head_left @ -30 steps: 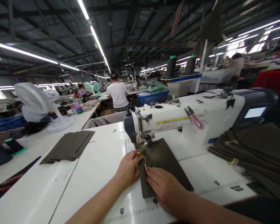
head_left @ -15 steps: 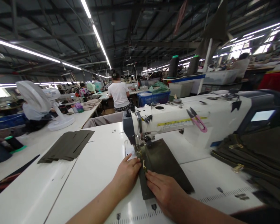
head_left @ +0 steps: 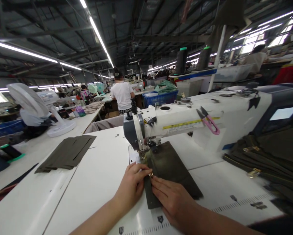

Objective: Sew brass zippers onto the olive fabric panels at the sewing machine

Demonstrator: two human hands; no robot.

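A dark olive fabric piece (head_left: 177, 171) lies on the white table under the needle end of the sewing machine (head_left: 192, 114). A zipper with yellowish teeth runs along its left part, and a gold zipper pull (head_left: 150, 174) shows between my hands. My left hand (head_left: 131, 181) is closed, thumb and forefinger pinching at the pull from the left. To its right, my right hand (head_left: 174, 197) rests with fingers extended flat on the fabric, fingertips by the pull. The right thumb is hidden.
Olive fabric pieces (head_left: 65, 153) lie stacked on the left. Zippered fabric (head_left: 271, 156) is piled at right. Pink-handled thread snips (head_left: 208, 120) sit against the machine arm. A white fan (head_left: 60, 125) and thread cones (head_left: 8, 151) stand at left. A person (head_left: 122, 93) is ahead, facing away.
My left hand's fingers have moved from lying on the fabric to pinching the zipper pull. The right hand has stayed nearly in place. The view has shifted slightly.
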